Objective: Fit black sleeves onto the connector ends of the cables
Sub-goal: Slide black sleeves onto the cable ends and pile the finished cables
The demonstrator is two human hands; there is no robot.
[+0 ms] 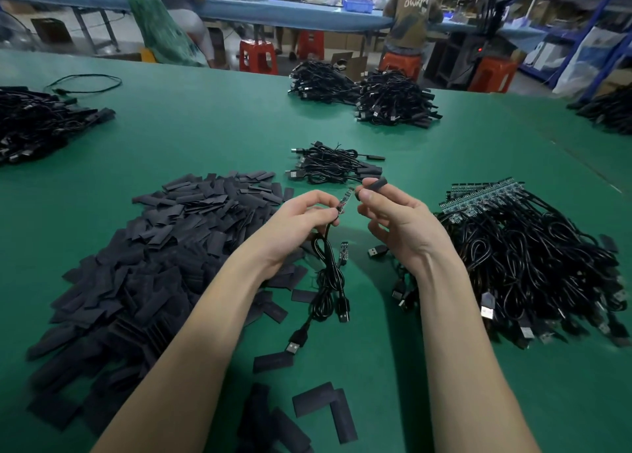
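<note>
At nine o'clock on the green matte table (212, 124), a dark heap of bundled black cables (37, 124) runs off the left edge, with one thin loose black cable loop (85, 83) lying just beyond it. Nearer, from eight to ten o'clock, spreads a broad pile of flat black sleeves (147, 264), and stray sleeves lie scattered toward six o'clock. The left hand (297, 227) hovers above the table at centre, its fingers curled and pinching a thin black cable with a small bare circuit-board connector end (343, 201); the board points up toward one o'clock, while the cable's coil and its black USB plug (295, 343) hang down to the table at six o'clock. Just right of it, apart from the board tip, the right hand (400, 227) pinches a single black tubular sleeve (372, 186) between thumb and fingertips, its remaining fingers loosely curled. Behind the hands, at twelve o'clock, lies a small bunch of black cables with sleeved ends (335, 165), and farther back two larger black cable bundles (362, 93). At three o'clock sits a big pile of black cables with bare green circuit boards (530, 254). Beyond the table, a seated person's brown shirt back (413, 11) reads partly "UNKN OWN".
</note>
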